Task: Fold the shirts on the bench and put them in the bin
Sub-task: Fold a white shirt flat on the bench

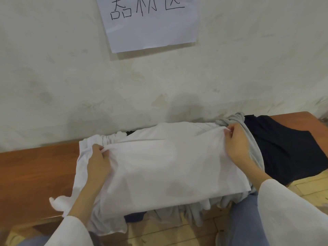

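I had the left hand (98, 160) pinching the white shirt (168, 166) at its bunched far-left part and the right hand (237, 142) pinching its far-right edge. The shirt lay mid-bench (35, 171) over a grey shirt (230, 119) and a dark shirt (284, 148). I feared the overhanging hem would slide off the front edge and drag the others down. No bin showed.

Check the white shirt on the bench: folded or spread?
Spread. The white shirt lies flat over other garments on the bench; the left hand and right hand pinch its far edge.
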`<state>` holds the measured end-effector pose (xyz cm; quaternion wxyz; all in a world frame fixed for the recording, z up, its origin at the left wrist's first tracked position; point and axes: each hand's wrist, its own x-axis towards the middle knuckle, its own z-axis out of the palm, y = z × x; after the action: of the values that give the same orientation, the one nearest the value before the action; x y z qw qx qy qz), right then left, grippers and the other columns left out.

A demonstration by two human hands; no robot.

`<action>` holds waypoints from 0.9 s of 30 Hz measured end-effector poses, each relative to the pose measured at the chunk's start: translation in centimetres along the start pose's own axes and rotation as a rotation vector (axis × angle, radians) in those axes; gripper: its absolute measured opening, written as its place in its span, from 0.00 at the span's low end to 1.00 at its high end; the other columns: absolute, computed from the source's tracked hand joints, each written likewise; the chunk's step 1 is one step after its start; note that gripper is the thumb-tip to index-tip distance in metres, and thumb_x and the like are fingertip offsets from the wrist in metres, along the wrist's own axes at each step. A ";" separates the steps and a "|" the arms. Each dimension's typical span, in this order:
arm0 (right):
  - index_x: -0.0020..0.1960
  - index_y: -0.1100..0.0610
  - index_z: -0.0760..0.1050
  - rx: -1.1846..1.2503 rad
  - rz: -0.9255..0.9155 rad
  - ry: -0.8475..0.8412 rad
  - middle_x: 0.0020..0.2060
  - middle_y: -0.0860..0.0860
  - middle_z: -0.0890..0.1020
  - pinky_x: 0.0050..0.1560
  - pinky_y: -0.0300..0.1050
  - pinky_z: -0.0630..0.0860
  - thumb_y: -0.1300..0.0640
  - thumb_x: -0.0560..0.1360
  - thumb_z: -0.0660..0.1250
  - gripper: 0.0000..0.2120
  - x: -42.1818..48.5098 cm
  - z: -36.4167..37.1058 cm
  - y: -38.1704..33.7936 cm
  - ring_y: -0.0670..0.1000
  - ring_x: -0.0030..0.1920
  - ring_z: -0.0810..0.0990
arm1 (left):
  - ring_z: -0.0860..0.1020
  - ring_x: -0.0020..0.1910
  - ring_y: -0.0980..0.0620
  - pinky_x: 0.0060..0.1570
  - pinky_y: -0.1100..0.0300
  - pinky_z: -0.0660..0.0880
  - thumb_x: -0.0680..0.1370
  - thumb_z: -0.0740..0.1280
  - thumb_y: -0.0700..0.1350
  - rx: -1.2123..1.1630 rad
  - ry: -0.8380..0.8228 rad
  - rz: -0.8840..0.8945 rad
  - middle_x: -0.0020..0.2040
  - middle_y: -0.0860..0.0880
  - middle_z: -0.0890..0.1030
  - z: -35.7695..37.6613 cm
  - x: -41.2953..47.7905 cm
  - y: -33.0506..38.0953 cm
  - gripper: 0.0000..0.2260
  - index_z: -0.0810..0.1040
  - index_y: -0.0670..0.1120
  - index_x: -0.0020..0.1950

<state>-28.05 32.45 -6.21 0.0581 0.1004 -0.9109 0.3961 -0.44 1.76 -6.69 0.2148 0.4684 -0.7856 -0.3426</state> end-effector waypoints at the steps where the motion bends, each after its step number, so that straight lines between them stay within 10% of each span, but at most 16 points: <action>1: 0.50 0.58 0.71 -0.011 0.008 0.002 0.43 0.52 0.77 0.48 0.49 0.74 0.55 0.80 0.60 0.07 0.4 0.1 -0.3 0.53 0.43 0.75 | 0.73 0.41 0.44 0.44 0.54 0.68 0.82 0.58 0.41 0.000 0.018 -0.013 0.42 0.44 0.73 0.0 0.0 -0.2 0.02 0.67 0.43 0.53; 10: 0.59 0.61 0.76 -0.219 -0.110 -0.310 0.57 0.58 0.79 0.57 0.47 0.71 0.65 0.75 0.61 0.14 3.6 3.4 -3.4 0.58 0.57 0.76 | 0.72 0.55 0.34 0.52 0.45 0.69 0.71 0.65 0.32 0.414 0.111 0.189 0.58 0.35 0.73 1.3 2.4 2.3 0.16 0.76 0.38 0.59; 19: 0.37 0.57 0.74 -0.324 0.022 -0.633 0.33 0.52 0.77 0.36 0.41 0.69 0.54 0.74 0.63 0.10 6.0 8.7 -9.0 0.57 0.44 0.79 | 0.73 0.39 0.46 0.38 0.58 0.68 0.75 0.67 0.50 0.588 -0.543 0.055 0.39 0.46 0.73 6.2 10.3 9.4 0.13 0.70 0.41 0.42; 23: 0.59 0.63 0.75 -0.217 0.151 -0.671 0.53 0.56 0.79 0.55 0.47 0.72 0.51 0.74 0.67 0.19 6.6 9.5 -9.3 0.58 0.57 0.76 | 0.71 0.34 0.51 0.33 0.59 0.65 0.74 0.69 0.56 0.462 -0.670 -0.088 0.37 0.48 0.71 7.5 11.3 10.1 0.18 0.68 0.43 0.41; 27: 0.59 0.62 0.75 -0.233 0.137 -0.701 0.50 0.54 0.77 0.56 0.47 0.72 0.53 0.73 0.69 0.18 7.2 10.0 -9.7 0.56 0.54 0.76 | 0.69 0.29 0.50 0.30 0.60 0.66 0.73 0.72 0.50 0.349 -0.738 -0.192 0.31 0.47 0.70 8.0 12.2 11.3 0.16 0.69 0.43 0.34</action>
<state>-33.08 17.67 -4.81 -0.2729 0.1615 -0.9190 0.2344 -18.08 -2.60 -3.49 -0.1965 0.4146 -0.8090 -0.3674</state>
